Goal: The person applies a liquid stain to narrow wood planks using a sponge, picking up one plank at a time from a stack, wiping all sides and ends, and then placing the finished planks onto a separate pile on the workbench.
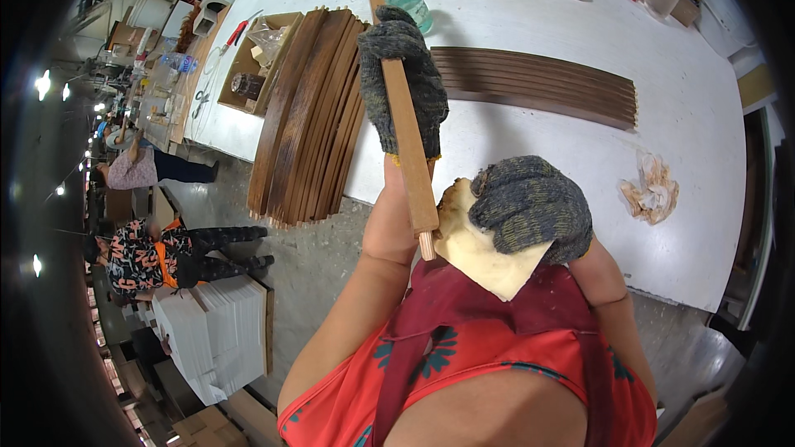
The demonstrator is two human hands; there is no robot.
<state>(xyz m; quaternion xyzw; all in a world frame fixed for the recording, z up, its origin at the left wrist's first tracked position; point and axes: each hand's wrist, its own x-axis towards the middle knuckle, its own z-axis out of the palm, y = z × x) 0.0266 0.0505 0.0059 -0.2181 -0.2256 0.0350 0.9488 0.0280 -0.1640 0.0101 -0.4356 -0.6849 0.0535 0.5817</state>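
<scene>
My left hand [423,83], in a dark knitted glove, is closed round a long brown wooden strip [409,141]. The strip slants up past the table's edge, and a pale round dowel [426,245] sticks out of its near end. My right hand [532,205], gloved the same way, grips a pale yellow sheet [497,269] with a ragged dark edge; whether it is cloth or paper I cannot tell. The sheet is close beside the strip's near end. Left of my left hand lies a stack of brown wooden strips [302,116], jutting over the table edge.
A row of darker strips [538,83] lies across the white table [513,136]. Behind my left hand stands a green-capped bottle [406,0]. A crumpled plastic bag [651,190] is at right, an open box [261,62] at left. Two people are beyond, near stacked white boards [219,335].
</scene>
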